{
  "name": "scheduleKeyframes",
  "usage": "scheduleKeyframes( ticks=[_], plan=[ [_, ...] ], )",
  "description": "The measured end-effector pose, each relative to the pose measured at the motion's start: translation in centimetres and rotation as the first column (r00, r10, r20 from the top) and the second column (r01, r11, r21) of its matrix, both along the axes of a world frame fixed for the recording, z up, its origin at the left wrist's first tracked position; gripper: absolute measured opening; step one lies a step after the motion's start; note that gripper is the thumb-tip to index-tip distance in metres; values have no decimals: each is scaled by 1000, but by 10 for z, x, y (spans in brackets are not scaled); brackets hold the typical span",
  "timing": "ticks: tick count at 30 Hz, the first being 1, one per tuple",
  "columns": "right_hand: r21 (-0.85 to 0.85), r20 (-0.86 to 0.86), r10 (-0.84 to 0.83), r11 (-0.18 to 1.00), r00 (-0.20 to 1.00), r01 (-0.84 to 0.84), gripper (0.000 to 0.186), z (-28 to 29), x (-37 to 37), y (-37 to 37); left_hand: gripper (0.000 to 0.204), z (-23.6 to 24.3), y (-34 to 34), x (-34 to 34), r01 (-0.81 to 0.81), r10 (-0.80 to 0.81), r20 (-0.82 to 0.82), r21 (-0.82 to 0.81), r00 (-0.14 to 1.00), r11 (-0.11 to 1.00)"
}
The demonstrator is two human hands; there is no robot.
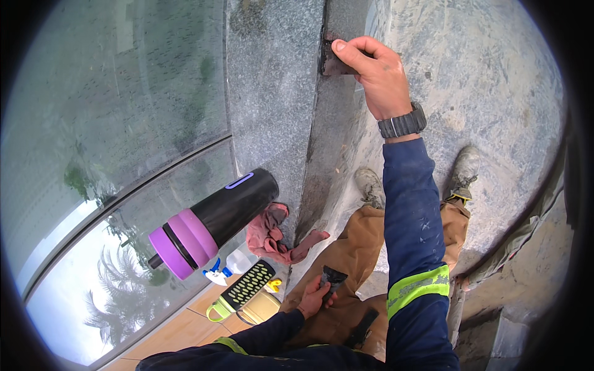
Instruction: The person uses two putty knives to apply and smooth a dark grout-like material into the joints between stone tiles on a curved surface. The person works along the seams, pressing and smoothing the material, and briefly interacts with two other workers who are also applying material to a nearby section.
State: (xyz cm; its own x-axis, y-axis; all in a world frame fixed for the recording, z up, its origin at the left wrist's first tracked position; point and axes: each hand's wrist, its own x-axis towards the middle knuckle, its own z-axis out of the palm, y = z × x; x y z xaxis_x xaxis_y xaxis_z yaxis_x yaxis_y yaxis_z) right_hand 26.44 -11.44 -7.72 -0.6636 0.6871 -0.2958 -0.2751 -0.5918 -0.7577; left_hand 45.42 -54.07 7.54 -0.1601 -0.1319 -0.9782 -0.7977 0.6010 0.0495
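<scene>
My right hand (380, 74), with a black watch on the wrist, reaches far forward. Its thumb and bent fingers pinch a small dark flat piece (339, 67) against the dark vertical face of the stone ledge (278, 93). I cannot make out whether that piece is a pad or a blade. Low in front of my body, my left hand (314, 299) is wrapped round a small black tool with a flat, wide end (334, 276). That tool is held above my brown trousers and touches nothing else that I can see.
On the ledge at left are a large black and purple bottle (226, 213), a crumpled pink cloth (269, 232), a spray bottle (235, 258) and a black and lime-green bottle (249, 284). A glass panel (124, 93) borders the ledge. My boots stand on dusty concrete (489, 80).
</scene>
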Motion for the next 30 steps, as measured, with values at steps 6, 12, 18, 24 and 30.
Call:
scheduleKeyframes(
  ticks=[6, 12, 18, 24, 30],
  plan=[
    [-90, 3, -2, 996, 1000, 2, 24, -3, 1, 6, 12, 0, 2, -1, -4, 4, -9, 7, 1000, 1000],
    [-81, -19, -7, 997, 1000, 6, 21, -3, -10, 8, 12, 0, 3, -1, -3, 3, -10, -1, 1000, 1000],
    [-133, -66, -9, 991, 998, 0, 24, -5, -10, 16, 12, 0, 4, 0, -17, 17, -16, 9, 1000, 1000],
    [-151, 66, -27, 988, 997, 37, 26, -17, -4, 17, 12, -2, 5, 2, -15, 15, -22, 2, 1000, 1000],
    [-156, 127, -66, 984, 990, 86, 27, -19, 14, 14, 12, -1, 9, 2, -26, 27, -32, 11, 999, 1000]
  ],
)
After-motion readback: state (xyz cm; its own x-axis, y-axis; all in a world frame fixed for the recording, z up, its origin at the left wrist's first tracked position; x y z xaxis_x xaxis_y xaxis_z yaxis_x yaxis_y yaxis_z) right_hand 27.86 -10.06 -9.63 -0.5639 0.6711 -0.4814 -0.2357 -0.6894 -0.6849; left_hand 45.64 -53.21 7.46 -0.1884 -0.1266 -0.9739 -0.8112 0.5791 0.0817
